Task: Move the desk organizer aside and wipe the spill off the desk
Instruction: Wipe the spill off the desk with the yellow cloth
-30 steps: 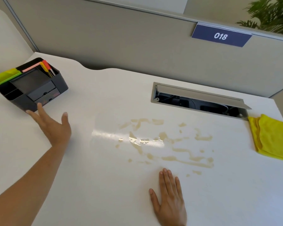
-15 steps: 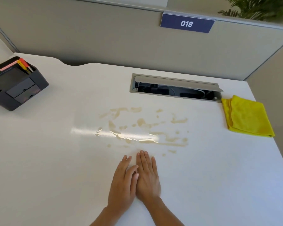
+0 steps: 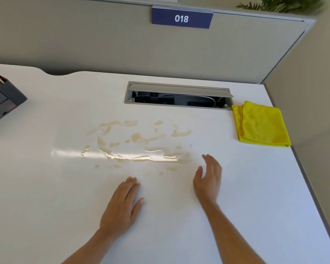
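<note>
Tan, patchy liquid spill (image 3: 139,143) sits mid-desk, just in front of the grey metal cable hatch (image 3: 178,96) at the back edge; glare off it shows it's wet, not yet wiped. Dark grey plastic desk organizer (image 3: 2,100) with pens sits at the far left edge of the white laminate desk (image 3: 236,197), well apart from the spill, so the wipe path looks clear. Folded yellow microfibre cloth (image 3: 261,124) lies at the back right corner, just beside the hatch end, untouched. Left hand (image 3: 122,208) lies flat, palm down, fingers extended, holding nothing; probably bracing near the front edge. Right hand (image 3: 209,178) is tilted on edge, fingers loosely spread, empty, near the spill's right end and angled toward the cloth; likely next step is fetching the cloth with that hand.
</note>
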`<state>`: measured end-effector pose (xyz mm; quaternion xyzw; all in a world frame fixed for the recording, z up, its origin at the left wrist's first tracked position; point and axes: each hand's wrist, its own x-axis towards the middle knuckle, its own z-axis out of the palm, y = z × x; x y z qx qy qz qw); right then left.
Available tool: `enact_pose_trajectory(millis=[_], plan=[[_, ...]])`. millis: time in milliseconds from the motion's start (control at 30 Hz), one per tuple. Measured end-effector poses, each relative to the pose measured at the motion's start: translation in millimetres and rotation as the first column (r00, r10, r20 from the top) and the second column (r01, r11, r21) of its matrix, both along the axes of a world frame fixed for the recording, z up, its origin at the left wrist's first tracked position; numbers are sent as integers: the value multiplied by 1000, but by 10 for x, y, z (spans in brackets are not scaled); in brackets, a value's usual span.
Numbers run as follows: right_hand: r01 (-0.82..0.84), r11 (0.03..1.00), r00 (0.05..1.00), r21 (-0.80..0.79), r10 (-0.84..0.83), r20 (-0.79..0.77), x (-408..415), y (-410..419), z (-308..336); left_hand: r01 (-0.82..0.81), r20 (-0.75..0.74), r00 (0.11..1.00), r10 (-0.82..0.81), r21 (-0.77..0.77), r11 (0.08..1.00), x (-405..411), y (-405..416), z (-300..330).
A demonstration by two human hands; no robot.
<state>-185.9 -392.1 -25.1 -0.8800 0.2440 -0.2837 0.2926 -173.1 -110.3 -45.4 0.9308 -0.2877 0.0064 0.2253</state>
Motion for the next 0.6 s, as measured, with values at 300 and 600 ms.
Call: enact_pose_trajectory(millis=[300, 600], plan=[[188, 974, 878, -123, -223, -423, 498, -1800, 169, -11, -35, 999, 12, 52, 999, 33, -32, -14], [41, 948, 639, -315, -267, -721, 771, -2260, 297, -13, -50, 999, 17, 74, 997, 32, -9, -46]])
